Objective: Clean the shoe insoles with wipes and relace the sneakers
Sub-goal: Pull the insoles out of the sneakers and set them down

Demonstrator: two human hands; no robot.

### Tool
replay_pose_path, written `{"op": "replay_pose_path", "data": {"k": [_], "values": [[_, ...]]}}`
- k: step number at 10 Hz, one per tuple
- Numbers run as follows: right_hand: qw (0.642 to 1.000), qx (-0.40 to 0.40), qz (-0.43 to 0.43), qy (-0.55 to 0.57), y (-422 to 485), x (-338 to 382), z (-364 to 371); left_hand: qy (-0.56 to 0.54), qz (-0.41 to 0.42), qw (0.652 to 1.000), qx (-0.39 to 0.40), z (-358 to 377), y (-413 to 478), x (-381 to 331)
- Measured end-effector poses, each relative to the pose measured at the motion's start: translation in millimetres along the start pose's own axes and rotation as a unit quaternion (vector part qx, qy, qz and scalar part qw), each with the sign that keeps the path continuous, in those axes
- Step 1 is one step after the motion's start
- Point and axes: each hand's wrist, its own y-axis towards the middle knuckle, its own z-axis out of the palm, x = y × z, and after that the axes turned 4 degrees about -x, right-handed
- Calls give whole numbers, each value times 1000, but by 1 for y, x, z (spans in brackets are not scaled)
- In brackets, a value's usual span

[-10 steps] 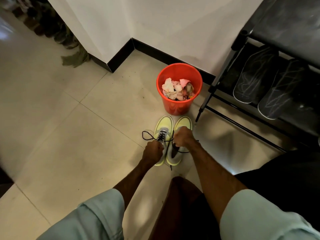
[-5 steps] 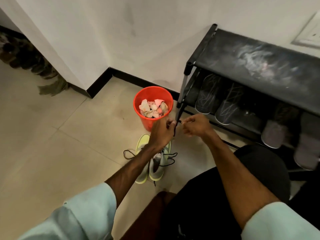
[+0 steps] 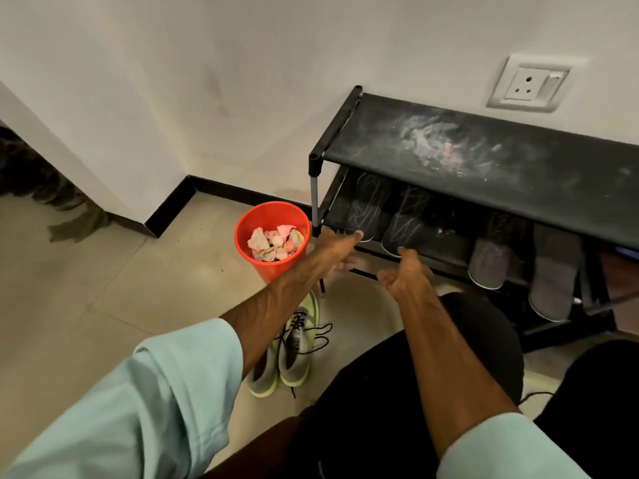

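A pair of yellow-green and grey sneakers (image 3: 294,350) stands on the floor tiles below my arms, black laces lying loose over them. Two dark insoles (image 3: 366,205) with pale scribble marks lean side by side on the lower shelf of a black shoe rack (image 3: 484,157). My left hand (image 3: 340,250) stretches toward the left insole, a fingertip at its lower edge. My right hand (image 3: 406,271) is held out just below the right insole (image 3: 408,219), palm up, holding nothing. Both hands have relaxed, extended fingers.
An orange bin (image 3: 273,240) filled with crumpled used wipes stands left of the rack's leg. Two grey insoles (image 3: 491,257) lean further right on the shelf. A wall socket (image 3: 530,84) sits above the rack. Green cloth (image 3: 79,219) lies at the far left corner.
Both hands let go of the lace they held over the sneakers and moved up and right to the insoles on the rack. The view swung upward and right.
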Motion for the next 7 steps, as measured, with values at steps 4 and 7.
{"op": "replay_pose_path", "data": {"k": [4, 7], "values": [[994, 60, 10, 88, -10, 3, 7, -128, -70, 989, 22, 9, 27, 3], [991, 129, 28, 5, -50, -18, -4, -171, -66, 971, 156, -57, -29, 37]]}}
